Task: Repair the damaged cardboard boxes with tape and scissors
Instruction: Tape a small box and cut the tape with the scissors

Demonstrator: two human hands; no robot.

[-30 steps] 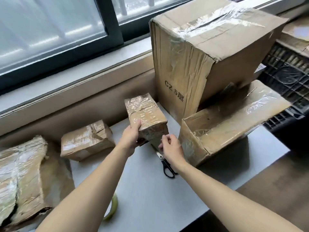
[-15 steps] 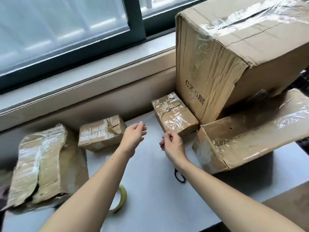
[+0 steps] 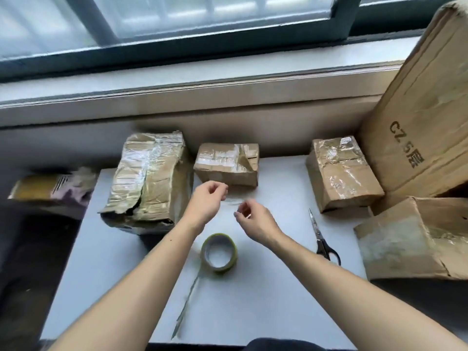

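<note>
My left hand point(image 3: 206, 202) and my right hand point(image 3: 253, 220) hover close together over the white table point(image 3: 266, 312), fingers curled. A short, faint strip of clear tape point(image 3: 234, 202) stretches between their fingertips. Just beyond them sits a small cardboard box point(image 3: 226, 164) with a torn, partly taped top. A green-edged tape roll point(image 3: 219, 253) lies flat below the hands, and a loose tape strip point(image 3: 187, 300) trails from it. Black-handled scissors point(image 3: 321, 236) lie to the right. A fully taped small box point(image 3: 342, 173) rests right of centre.
A larger torn, taped box point(image 3: 149, 181) lies at the left. A big box marked CZ point(image 3: 417, 122) leans at the right, above an open box on its side point(image 3: 410, 239). A yellow and purple package point(image 3: 53, 188) sits off the table's left edge. The window sill runs behind.
My left hand let go of the fully taped small box, which now rests beside the big box. Both hands moved left, in front of the torn small box. The view swung left and down.
</note>
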